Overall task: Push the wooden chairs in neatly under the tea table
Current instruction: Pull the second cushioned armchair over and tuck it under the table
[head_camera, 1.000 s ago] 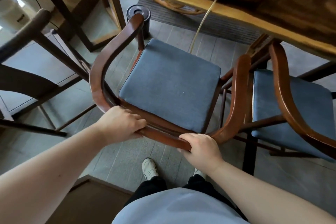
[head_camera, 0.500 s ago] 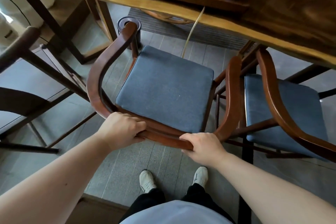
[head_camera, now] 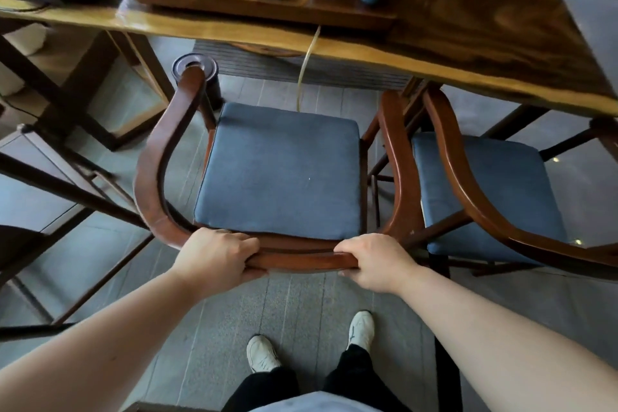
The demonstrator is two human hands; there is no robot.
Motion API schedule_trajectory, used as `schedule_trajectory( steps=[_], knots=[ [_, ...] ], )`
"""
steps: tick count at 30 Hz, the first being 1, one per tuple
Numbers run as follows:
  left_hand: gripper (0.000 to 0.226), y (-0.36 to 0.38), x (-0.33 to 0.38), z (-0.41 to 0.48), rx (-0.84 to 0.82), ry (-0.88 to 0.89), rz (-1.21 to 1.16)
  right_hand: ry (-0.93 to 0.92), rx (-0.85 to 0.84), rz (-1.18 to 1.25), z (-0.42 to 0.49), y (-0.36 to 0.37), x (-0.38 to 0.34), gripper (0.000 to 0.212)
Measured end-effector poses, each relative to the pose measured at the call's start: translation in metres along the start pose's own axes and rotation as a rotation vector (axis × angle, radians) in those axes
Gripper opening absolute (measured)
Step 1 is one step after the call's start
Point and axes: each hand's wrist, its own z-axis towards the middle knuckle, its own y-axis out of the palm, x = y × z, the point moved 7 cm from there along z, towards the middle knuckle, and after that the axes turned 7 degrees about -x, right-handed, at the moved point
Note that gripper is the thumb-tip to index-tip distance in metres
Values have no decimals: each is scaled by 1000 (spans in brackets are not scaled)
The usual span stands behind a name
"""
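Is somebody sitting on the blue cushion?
No, the blue cushion is bare; the left hand and right hand only hold the chair's back rail.

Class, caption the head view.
Both hands, left hand and right hand, grip a wooden chair facing the tea table.

The single head-worn camera looks forward and steeply down from close above, with both hands' fingers (head_camera: 234,241) in the lower middle, the tea table (head_camera: 468,43) beyond them and shoes (head_camera: 262,354) below.
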Motion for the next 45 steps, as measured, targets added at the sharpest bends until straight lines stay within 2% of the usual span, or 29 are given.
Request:
schedule_trajectory(
  steps=[7, 14, 23, 34, 45],
  knots=[
    [44, -5, 6, 1, -13, 58, 6, -6, 22, 48, -1, 6, 2, 33],
    [43, -3, 7, 4, -2, 112, -18, -6, 39, 33, -8, 11, 2, 35],
    [44, -6, 4, 16, -23, 56, 2, -42, 21, -27, -4, -2, 11, 37],
    [45, -3, 37, 61, 15, -38, 14, 41, 13, -3, -7, -24, 69, 38],
    [45, -3, 32, 53, 6, 58, 45, 28, 64, 38, -15, -7, 56, 35]
  ],
)
